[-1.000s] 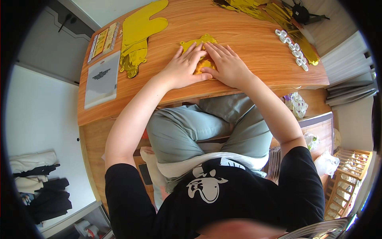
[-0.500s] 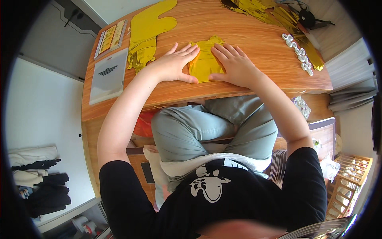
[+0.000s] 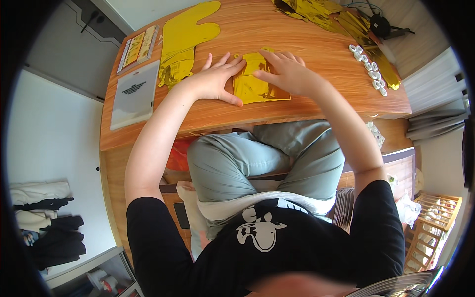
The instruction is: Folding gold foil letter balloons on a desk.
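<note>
A folded gold foil balloon (image 3: 255,88) lies on the wooden table in front of me, its near edge close to the table's front edge. My left hand (image 3: 220,79) rests flat with fingers spread, thumb and fingertips at the balloon's left side. Over its right side is my right hand (image 3: 287,74), fingers extended and thumb apart, with the fingertips by the far edge. Whether the right palm touches the foil cannot be made out. Left of my left hand a larger flat gold foil balloon (image 3: 185,37) is spread out, crinkled at its near end.
A clear plastic pouch (image 3: 133,96) and a flat patterned box (image 3: 138,48) lie at the table's left. More gold foil (image 3: 321,17) stretches along the far right, beside a row of small white rings (image 3: 370,69). A black device with cables (image 3: 380,24) stands behind it.
My right hand has lifted and shifted slightly, uncovering the balloon's lower right corner. My left hand stays in nearly the same place.
</note>
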Action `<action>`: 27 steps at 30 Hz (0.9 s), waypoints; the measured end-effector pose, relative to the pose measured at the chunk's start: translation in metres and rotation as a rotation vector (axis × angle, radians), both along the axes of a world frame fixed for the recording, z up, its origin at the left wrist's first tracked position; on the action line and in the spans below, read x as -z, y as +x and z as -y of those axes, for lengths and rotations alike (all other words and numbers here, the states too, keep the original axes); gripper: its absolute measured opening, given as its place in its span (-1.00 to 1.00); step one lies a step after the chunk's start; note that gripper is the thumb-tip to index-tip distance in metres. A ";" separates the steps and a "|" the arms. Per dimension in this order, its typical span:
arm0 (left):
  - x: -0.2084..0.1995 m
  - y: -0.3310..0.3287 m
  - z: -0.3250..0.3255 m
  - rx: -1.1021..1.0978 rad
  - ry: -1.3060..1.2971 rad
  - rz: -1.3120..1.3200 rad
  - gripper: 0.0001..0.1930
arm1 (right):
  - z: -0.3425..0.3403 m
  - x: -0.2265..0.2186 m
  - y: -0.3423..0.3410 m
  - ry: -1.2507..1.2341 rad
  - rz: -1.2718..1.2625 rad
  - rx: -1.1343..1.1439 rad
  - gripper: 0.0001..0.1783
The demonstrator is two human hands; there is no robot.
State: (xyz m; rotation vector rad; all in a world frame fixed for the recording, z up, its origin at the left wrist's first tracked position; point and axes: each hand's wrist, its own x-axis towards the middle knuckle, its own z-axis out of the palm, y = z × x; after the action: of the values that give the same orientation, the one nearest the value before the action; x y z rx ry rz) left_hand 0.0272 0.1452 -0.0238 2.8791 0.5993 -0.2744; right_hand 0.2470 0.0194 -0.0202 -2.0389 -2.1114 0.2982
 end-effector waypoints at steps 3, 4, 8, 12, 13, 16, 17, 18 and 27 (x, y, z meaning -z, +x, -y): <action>-0.006 0.001 0.005 -0.038 -0.027 -0.044 0.36 | -0.007 0.025 -0.033 0.233 -0.008 0.064 -0.05; -0.006 0.002 0.007 -0.042 -0.051 -0.018 0.35 | -0.003 0.034 -0.042 0.397 0.027 0.033 -0.11; 0.012 -0.010 -0.002 -0.017 -0.100 0.153 0.36 | 0.006 0.058 -0.055 0.343 0.115 0.031 -0.04; 0.025 -0.023 -0.011 -0.064 -0.169 0.412 0.16 | 0.008 0.053 -0.054 0.278 0.123 0.034 0.00; 0.025 -0.027 -0.015 -0.066 -0.166 0.408 0.16 | 0.009 0.053 -0.055 0.272 0.125 0.037 0.02; 0.023 -0.037 -0.026 -0.099 -0.069 0.350 -0.17 | 0.010 0.049 -0.058 0.267 0.133 0.039 0.05; 0.024 -0.038 -0.024 -0.097 -0.076 0.377 -0.30 | 0.010 0.049 -0.058 0.260 0.143 0.042 0.07; 0.023 -0.039 -0.022 -0.095 -0.084 0.404 -0.42 | 0.010 0.048 -0.057 0.262 0.142 0.045 0.07; 0.026 -0.041 -0.025 0.033 0.058 0.440 -0.43 | 0.009 0.048 -0.058 0.261 0.145 0.042 0.10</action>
State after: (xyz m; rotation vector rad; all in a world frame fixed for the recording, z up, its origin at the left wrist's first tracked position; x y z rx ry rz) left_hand -0.0142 0.1699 -0.0499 2.8650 0.4810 0.3709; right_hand 0.1890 0.0102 -0.0682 -1.9994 -2.0574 -0.1298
